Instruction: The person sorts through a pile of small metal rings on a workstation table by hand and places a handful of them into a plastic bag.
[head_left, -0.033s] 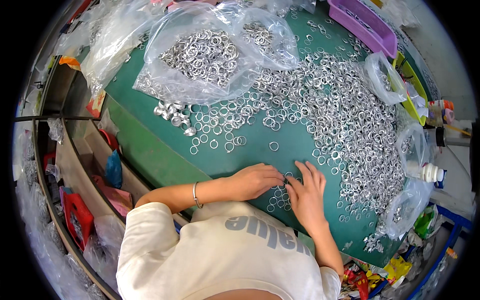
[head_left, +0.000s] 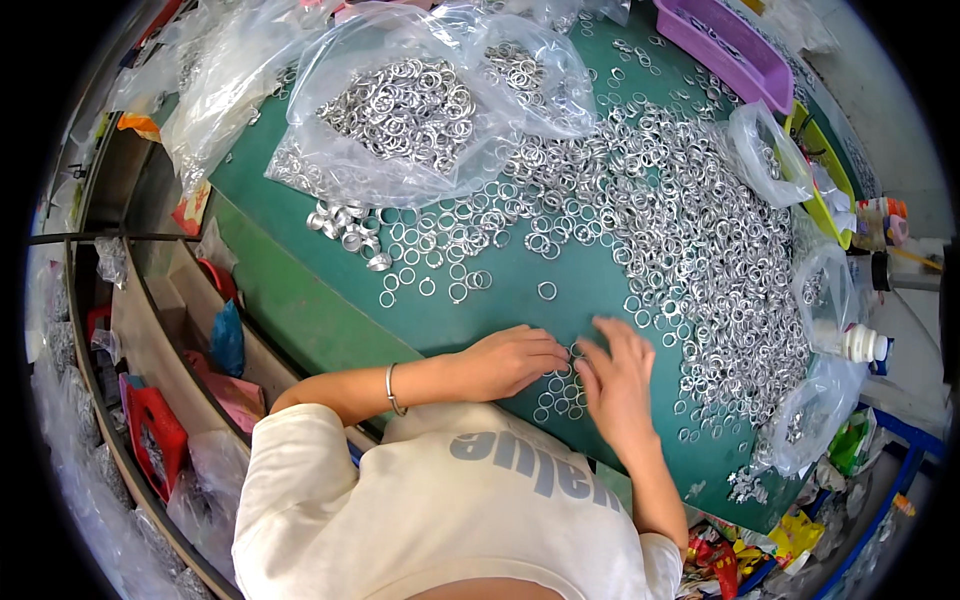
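Observation:
Small silver rings (head_left: pixel 560 396) lie in a cluster on the green tabletop, between and just below my hands. My left hand (head_left: pixel 512 360), with a silver bangle (head_left: pixel 391 390) on its wrist, rests at the left of this cluster. Its fingers are bent and pressed together, the tips by the topmost rings; whatever they pinch is hidden. To the right, my right hand (head_left: pixel 620 375) hovers with fingers apart, its thumb beside the cluster and the fingertips smeared by motion. One single ring (head_left: pixel 547 291) lies farther out, beyond both hands.
A broad heap of silver rings (head_left: pixel 715 260) covers the table's right side. Clear plastic bags of rings (head_left: pixel 400 110) stand at the back. A purple basket (head_left: pixel 735 55) and a yellow-green tray (head_left: pixel 830 185) sit at the far right. Wooden drawers (head_left: pixel 200 320) run along the left.
My right hand has shifted slightly right, away from the ring cluster, with its fingers drawn in a little. My left hand stays almost still.

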